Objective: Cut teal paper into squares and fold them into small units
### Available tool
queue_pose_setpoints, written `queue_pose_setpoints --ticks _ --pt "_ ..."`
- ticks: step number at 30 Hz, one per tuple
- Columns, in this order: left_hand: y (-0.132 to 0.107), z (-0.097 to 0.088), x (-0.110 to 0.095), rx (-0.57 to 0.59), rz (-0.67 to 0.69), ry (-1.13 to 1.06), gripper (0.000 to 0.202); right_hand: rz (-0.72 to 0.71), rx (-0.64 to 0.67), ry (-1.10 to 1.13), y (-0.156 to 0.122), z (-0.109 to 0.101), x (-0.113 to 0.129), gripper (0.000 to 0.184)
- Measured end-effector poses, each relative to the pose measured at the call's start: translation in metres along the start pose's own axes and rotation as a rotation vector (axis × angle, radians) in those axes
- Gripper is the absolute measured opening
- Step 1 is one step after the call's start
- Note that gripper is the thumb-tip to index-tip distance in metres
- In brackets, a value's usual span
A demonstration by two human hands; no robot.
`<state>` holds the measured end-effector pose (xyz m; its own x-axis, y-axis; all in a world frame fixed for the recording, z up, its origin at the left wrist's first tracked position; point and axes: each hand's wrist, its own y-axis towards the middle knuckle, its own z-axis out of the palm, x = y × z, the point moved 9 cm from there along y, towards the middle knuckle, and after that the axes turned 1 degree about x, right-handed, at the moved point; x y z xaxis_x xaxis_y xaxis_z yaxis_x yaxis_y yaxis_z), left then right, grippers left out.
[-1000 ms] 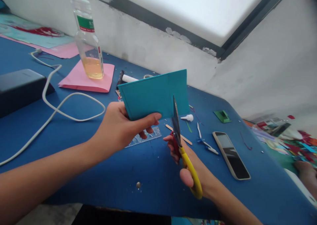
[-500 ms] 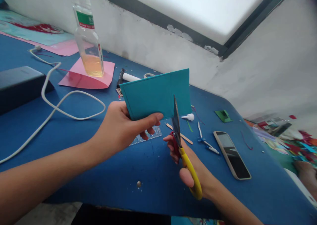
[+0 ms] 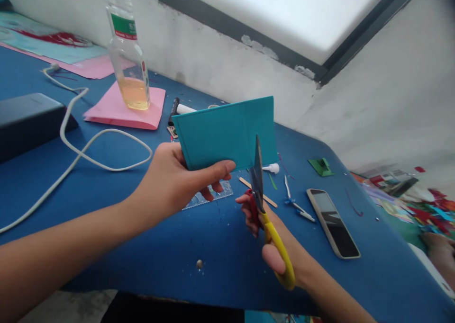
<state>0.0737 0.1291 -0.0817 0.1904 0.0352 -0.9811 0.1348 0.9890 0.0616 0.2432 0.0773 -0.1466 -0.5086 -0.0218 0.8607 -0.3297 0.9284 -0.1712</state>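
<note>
Blue surface point(image 3: 213, 237) beneath; mid-frame, left hand point(image 3: 185, 181) pinches teal card point(image 3: 220, 138), right hand point(image 3: 284, 240) grips scissors point(image 3: 258, 181); the card's unsupported right side could flex, skewing blades.

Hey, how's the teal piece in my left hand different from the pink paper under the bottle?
The teal piece is held up in your left hand, while the pink paper lies on the blue table. The bottle stands on the pink paper; the scissors partly overlap the teal piece in view. Both look plain-coloured and roughly four-sided.
</note>
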Motion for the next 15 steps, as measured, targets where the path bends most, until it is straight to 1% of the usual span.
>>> queue_pose_setpoints --ticks 6,10,15 --pt "-0.0033 0.0015 -0.0029 0.004 0.011 -0.005 0.015 -0.007 0.015 0.031 -0.0014 0.0008 -0.0001 0.081" --pt "-0.0033 0.0020 -0.0019 0.012 -0.016 0.029 0.015 -0.006 0.018 0.021 -0.0007 0.0013 -0.0033 0.079" --pt "-0.0043 0.0047 -0.0017 0.043 -0.027 0.011 0.015 -0.007 0.017 -0.011 -0.0006 0.0016 -0.0071 0.075"
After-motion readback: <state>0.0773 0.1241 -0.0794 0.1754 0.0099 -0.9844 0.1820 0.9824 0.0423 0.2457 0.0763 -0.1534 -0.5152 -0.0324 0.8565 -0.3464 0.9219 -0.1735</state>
